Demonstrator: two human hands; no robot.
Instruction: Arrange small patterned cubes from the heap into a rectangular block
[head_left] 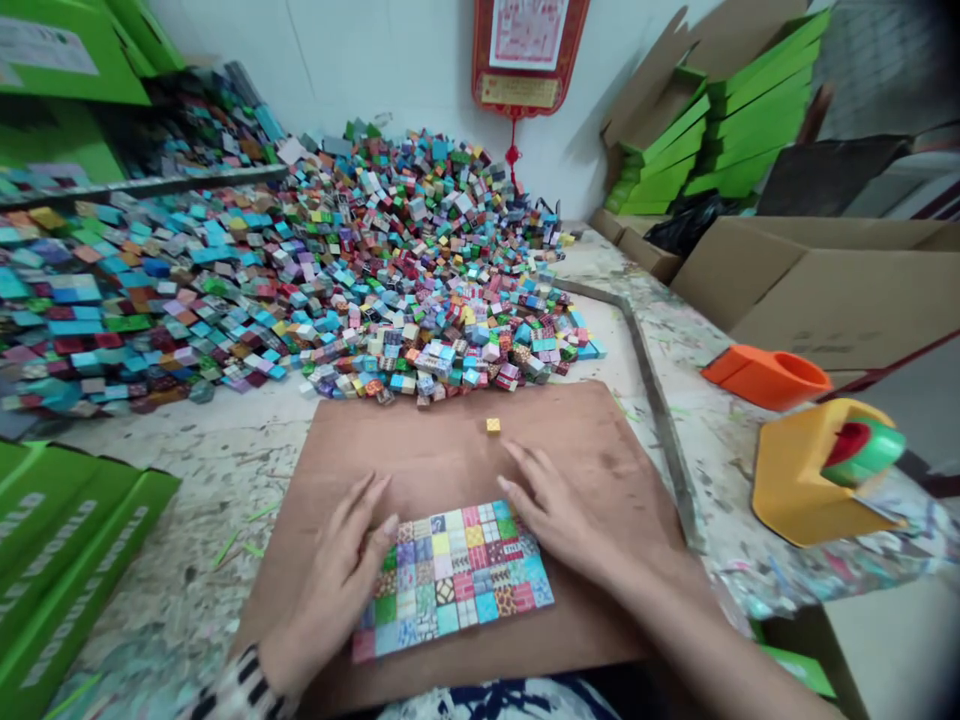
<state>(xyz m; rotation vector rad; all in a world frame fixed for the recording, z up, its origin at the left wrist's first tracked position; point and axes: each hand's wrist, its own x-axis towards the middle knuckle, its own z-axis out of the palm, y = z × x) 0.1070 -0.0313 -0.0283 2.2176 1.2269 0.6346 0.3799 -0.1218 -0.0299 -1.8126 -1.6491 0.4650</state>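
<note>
A flat block of small patterned cubes [457, 575], set in rows, lies on a brown board [390, 440]. My left hand [337, 570] rests along its left side, fingers stretched out and the thumb by its top left corner. At the top right corner is my right hand [551, 505], its fingers apart and the thumb close to the edge cubes. Neither hand grips anything that I can see. A single yellow cube [493, 426] sits alone on the board, just beyond my right fingertips.
A large heap of loose coloured cubes [420, 260] fills the back and left of the table. Green boxes [67, 570] stand at the left. On the right are a yellow tape dispenser [787, 480], an orange holder [757, 375] and a cardboard box [840, 290]. A raised strip [652, 380] runs beside the board.
</note>
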